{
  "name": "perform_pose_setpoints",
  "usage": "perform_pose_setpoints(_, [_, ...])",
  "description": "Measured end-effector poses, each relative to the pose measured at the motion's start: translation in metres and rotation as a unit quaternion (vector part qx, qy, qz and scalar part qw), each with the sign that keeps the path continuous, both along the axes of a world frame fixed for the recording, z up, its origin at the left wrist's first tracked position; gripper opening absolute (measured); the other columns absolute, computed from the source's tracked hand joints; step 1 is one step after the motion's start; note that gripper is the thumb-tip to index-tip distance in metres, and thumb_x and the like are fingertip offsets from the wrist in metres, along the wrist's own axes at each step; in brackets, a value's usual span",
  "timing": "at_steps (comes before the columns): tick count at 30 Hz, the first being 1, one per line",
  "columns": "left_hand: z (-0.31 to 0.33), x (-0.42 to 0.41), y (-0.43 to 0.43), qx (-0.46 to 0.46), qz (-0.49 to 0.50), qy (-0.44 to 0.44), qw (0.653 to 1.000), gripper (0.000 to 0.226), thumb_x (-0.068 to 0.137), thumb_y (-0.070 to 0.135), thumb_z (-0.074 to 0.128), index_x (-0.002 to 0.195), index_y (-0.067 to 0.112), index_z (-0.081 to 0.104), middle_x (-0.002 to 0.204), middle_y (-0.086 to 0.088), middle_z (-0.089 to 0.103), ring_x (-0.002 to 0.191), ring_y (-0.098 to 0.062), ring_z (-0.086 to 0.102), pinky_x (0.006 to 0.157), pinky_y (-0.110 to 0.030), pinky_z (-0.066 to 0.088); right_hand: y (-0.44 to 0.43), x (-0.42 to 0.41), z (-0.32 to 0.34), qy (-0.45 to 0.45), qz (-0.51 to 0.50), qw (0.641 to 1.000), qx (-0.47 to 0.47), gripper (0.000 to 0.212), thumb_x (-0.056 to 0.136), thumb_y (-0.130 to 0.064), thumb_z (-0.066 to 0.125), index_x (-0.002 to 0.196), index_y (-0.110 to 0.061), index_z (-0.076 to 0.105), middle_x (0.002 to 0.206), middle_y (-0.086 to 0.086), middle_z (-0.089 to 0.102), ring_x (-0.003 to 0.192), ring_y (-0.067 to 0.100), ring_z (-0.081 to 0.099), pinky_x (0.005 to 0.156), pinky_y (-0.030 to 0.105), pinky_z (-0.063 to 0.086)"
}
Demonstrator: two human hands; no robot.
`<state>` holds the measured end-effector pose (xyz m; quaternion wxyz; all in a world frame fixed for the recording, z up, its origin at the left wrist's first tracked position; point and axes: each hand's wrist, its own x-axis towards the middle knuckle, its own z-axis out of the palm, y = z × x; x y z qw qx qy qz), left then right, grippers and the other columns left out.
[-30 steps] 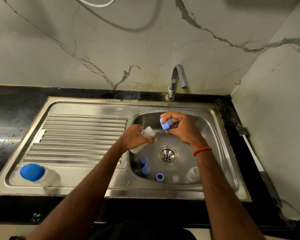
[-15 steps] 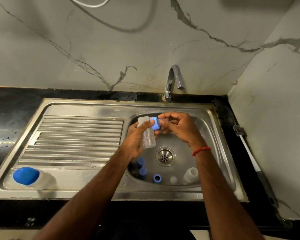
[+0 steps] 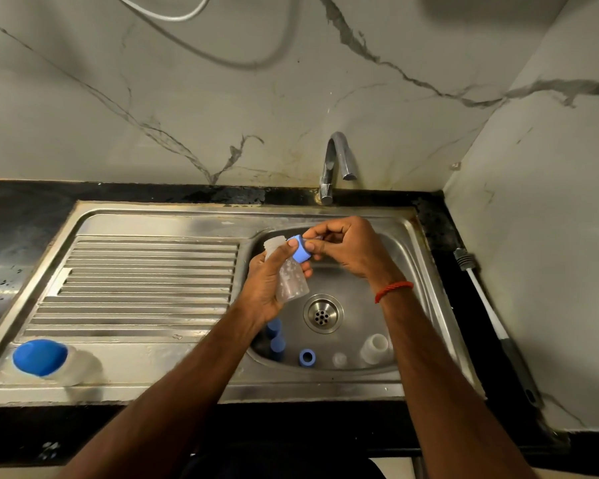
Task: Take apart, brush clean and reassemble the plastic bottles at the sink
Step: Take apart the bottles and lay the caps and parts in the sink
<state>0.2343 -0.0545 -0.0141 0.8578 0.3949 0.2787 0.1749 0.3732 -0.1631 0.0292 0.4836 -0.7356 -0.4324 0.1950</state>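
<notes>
Evidently the left hand (image 3: 263, 292) is clamping the clear bottle (image 3: 293, 283) steady over the sink (image 3: 367, 305). At one o'clock, the right hand (image 3: 350, 252) is pinching its blue collar (image 3: 300, 253).

Readable text: none | clear bottle (image 3: 293, 285): no legible print | blue cap (image 3: 301, 252): plain | sink (image 3: 408, 271), tap (image 3: 333, 157): no legible brand mark
</notes>
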Motion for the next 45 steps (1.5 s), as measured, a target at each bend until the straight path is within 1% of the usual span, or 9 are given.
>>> perform_pose_setpoints(6, [-0.009, -0.006, -0.005, -0.075, -0.021, -0.004, 0.997, 0.056, 0.084, 0.026, 0.078, 0.130, 0.000, 0.061, 0.106, -0.019, 0.068, 0.076, -0.020, 0.068, 0.070, -0.034, 0.059, -0.001, 0.001, 0.008, -0.061, 0.068, 0.994, -0.055, 0.019, 0.081, -0.011, 0.080, 0.100, -0.008, 0.076, 0.097, 0.004, 0.075, 0.089, 0.013, 0.071, 0.084, 0.030, 0.059])
perform_pose_setpoints(10, [-0.006, -0.006, -0.007, -0.113, -0.041, -0.022, 0.992, 0.046, 0.089, 0.026, 0.073, 0.127, 0.003, 0.062, 0.098, -0.014, 0.070, 0.073, -0.018, 0.067, 0.069, -0.033, 0.059, -0.005, 0.001, 0.015, -0.070, 0.088, 0.992, -0.063, 0.026, 0.081, -0.008, 0.078, 0.108, -0.009, 0.074, 0.104, 0.004, 0.075, 0.094, 0.012, 0.070, 0.087, 0.023, 0.057])
perform_pose_setpoints(14, [0.004, -0.005, -0.009, -0.115, -0.061, -0.017, 0.991, 0.040, 0.090, 0.026, 0.068, 0.124, 0.005, 0.063, 0.097, -0.015, 0.071, 0.071, -0.017, 0.068, 0.067, -0.032, 0.060, -0.001, 0.002, 0.019, -0.110, 0.071, 0.989, -0.061, 0.016, 0.082, -0.008, 0.078, 0.097, -0.006, 0.076, 0.095, 0.005, 0.074, 0.080, 0.005, 0.069, 0.078, 0.022, 0.059])
perform_pose_setpoints(19, [0.011, 0.002, -0.011, -0.117, -0.054, -0.039, 0.991, 0.042, 0.090, 0.033, 0.069, 0.123, 0.008, 0.063, 0.097, -0.013, 0.070, 0.073, -0.016, 0.067, 0.068, -0.033, 0.060, -0.002, 0.000, 0.017, -0.120, 0.039, 0.992, -0.020, 0.019, 0.086, -0.006, 0.073, 0.105, -0.005, 0.075, 0.089, -0.010, 0.066, 0.076, -0.011, 0.062, 0.069, 0.007, 0.049])
perform_pose_setpoints(25, [0.016, 0.004, -0.009, -0.098, -0.049, -0.025, 0.994, 0.033, 0.092, 0.033, 0.067, 0.116, 0.009, 0.067, 0.097, -0.012, 0.072, 0.080, -0.018, 0.068, 0.073, -0.032, 0.059, -0.009, -0.005, 0.009, -0.141, 0.030, 0.990, -0.006, 0.028, 0.094, -0.005, 0.062, 0.121, -0.007, 0.070, 0.104, 0.007, 0.065, 0.092, 0.017, 0.063, 0.083, 0.027, 0.055])
perform_pose_setpoints(31, [0.015, -0.006, -0.013, -0.141, -0.073, -0.044, 0.986, 0.030, 0.091, 0.028, 0.065, 0.113, 0.008, 0.067, 0.092, -0.012, 0.072, 0.074, -0.016, 0.067, 0.069, -0.031, 0.060, -0.008, -0.008, 0.018, -0.135, 0.046, 0.990, -0.017, 0.025, 0.085, -0.005, 0.074, 0.110, -0.007, 0.075, 0.097, 0.004, 0.070, 0.084, 0.005, 0.063, 0.078, 0.010, 0.050])
perform_pose_setpoints(35, [0.018, -0.005, -0.012, -0.122, -0.076, -0.045, 0.989, 0.035, 0.090, 0.029, 0.066, 0.118, 0.008, 0.065, 0.092, -0.012, 0.070, 0.072, -0.017, 0.066, 0.069, -0.031, 0.060, -0.012, -0.005, 0.020, -0.084, 0.035, 0.996, 0.016, 0.022, 0.083, -0.004, 0.076, 0.105, -0.008, 0.074, 0.089, 0.001, 0.074, 0.083, 0.005, 0.069, 0.080, 0.017, 0.055])
perform_pose_setpoints(38, [0.020, -0.003, -0.012, -0.105, -0.073, -0.053, 0.990, 0.035, 0.088, 0.032, 0.066, 0.116, 0.010, 0.068, 0.093, -0.010, 0.071, 0.075, -0.016, 0.066, 0.072, -0.031, 0.060, -0.014, -0.007, 0.018, -0.074, 0.028, 0.996, 0.049, 0.022, 0.086, -0.008, 0.074, 0.107, -0.010, 0.073, 0.100, -0.003, 0.072, 0.094, 0.009, 0.069, 0.085, 0.022, 0.056])
perform_pose_setpoints(45, [0.018, -0.005, -0.015, -0.119, -0.080, -0.076, 0.987, 0.026, 0.090, 0.032, 0.066, 0.102, 0.013, 0.080, 0.105, -0.010, 0.072, 0.084, -0.017, 0.066, 0.074, -0.032, 0.058, -0.013, -0.015, 0.006, -0.050, 0.051, 0.997, -0.001, 0.057, 0.080, -0.024, 0.082, 0.132, -0.021, 0.061, 0.124, 0.000, 0.068, 0.111, 0.011, 0.066, 0.095, 0.037, 0.057])
